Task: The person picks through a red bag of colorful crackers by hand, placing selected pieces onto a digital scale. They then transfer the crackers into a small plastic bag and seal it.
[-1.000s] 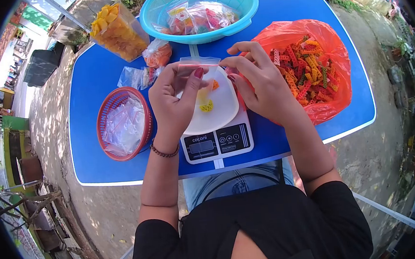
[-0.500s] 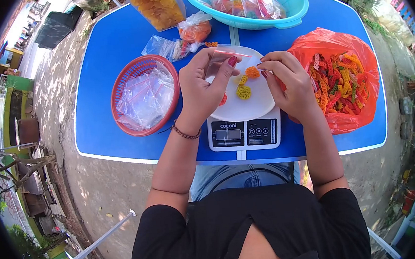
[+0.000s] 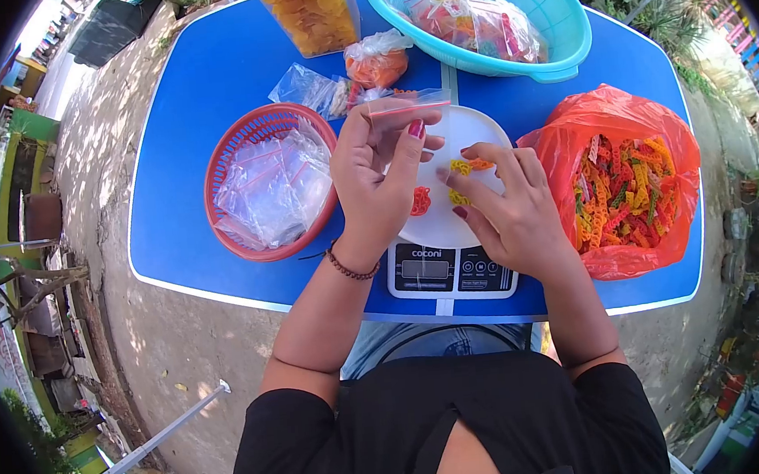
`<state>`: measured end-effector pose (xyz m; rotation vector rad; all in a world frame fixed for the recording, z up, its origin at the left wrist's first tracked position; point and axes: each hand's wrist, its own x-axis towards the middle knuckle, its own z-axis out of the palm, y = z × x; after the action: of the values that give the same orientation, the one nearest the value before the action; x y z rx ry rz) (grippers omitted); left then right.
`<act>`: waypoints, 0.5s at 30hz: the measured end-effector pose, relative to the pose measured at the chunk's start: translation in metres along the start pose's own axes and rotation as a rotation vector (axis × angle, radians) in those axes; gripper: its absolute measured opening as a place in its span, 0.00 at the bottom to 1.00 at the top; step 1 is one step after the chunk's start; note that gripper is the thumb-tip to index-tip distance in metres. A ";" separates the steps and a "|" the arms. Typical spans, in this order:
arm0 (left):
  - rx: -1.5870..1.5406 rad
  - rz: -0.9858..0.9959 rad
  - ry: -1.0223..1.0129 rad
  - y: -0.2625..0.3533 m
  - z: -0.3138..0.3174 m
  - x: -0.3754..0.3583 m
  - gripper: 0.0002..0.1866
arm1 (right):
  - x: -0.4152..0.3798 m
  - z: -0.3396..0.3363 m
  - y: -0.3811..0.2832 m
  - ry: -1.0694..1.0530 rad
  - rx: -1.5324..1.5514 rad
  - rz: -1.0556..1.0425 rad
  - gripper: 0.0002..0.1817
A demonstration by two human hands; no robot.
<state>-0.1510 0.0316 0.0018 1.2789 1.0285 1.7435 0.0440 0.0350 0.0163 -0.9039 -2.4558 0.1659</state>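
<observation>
My left hand is closed on a small clear zip bag with a red strip, holding it up above the left part of the scale's plate. The white round plate sits on a kitchen scale. On it lie a red wheel-shaped piece, yellow pieces and an orange piece. Over the yellow pieces, my right hand has its thumb and fingers apart, partly covering them. Whether its fingertips touch a piece is hard to see.
To the left stands a red basket of clear bags. A red plastic bag of colourful pieces lies right. At the back are a turquoise basket with filled bags, a tub of yellow-orange pieces and a knotted bag.
My right hand has moved down and left, from the plate's far right side to over the yellow pieces. My left hand still holds the zip bag. The camera view has shifted slightly.
</observation>
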 end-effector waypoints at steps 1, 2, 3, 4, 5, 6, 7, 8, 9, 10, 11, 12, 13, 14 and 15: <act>-0.007 0.005 0.005 0.000 0.001 0.000 0.11 | 0.000 0.001 -0.005 -0.018 0.001 -0.011 0.17; -0.028 0.012 0.018 0.000 0.001 0.000 0.11 | 0.001 0.003 -0.010 -0.035 0.002 -0.021 0.17; -0.051 0.018 0.030 0.000 0.000 0.000 0.11 | 0.000 0.004 -0.014 -0.053 0.002 -0.031 0.17; -0.073 0.024 0.042 0.000 -0.001 0.000 0.11 | -0.002 0.008 -0.016 -0.067 0.019 -0.022 0.16; -0.070 0.030 0.059 0.000 -0.002 0.001 0.11 | -0.002 0.008 -0.015 -0.062 0.027 -0.021 0.16; -0.067 0.036 0.076 0.000 -0.003 0.002 0.11 | -0.003 0.008 -0.014 -0.056 0.035 -0.020 0.15; -0.064 0.042 0.093 0.000 -0.004 0.003 0.12 | -0.003 0.007 -0.013 -0.050 0.043 -0.020 0.15; -0.072 0.015 0.091 0.001 -0.005 0.004 0.12 | -0.003 0.006 -0.009 -0.037 0.070 -0.010 0.15; -0.080 -0.011 0.089 0.003 -0.005 0.004 0.12 | -0.004 0.004 -0.004 -0.025 0.097 0.000 0.15; -0.087 -0.038 0.088 0.003 -0.005 0.004 0.12 | -0.005 0.003 0.000 -0.012 0.124 0.008 0.15; -0.104 -0.068 0.074 0.003 -0.006 0.004 0.12 | -0.005 0.003 0.003 0.002 0.130 0.025 0.15; -0.121 -0.098 0.059 0.002 -0.007 0.003 0.13 | -0.006 0.003 0.006 0.017 0.136 0.042 0.15; -0.137 -0.129 0.045 0.001 -0.007 0.002 0.13 | -0.006 0.004 0.008 0.031 0.142 0.060 0.15; -0.126 -0.141 0.043 0.002 -0.006 0.002 0.14 | -0.005 0.003 0.006 0.026 0.112 0.066 0.15; -0.114 -0.153 0.041 0.002 -0.005 0.002 0.14 | -0.004 0.004 0.001 0.021 0.082 0.073 0.15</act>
<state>-0.1563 0.0317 0.0037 1.0696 1.0076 1.6921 0.0456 0.0338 0.0109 -0.9559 -2.3800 0.2791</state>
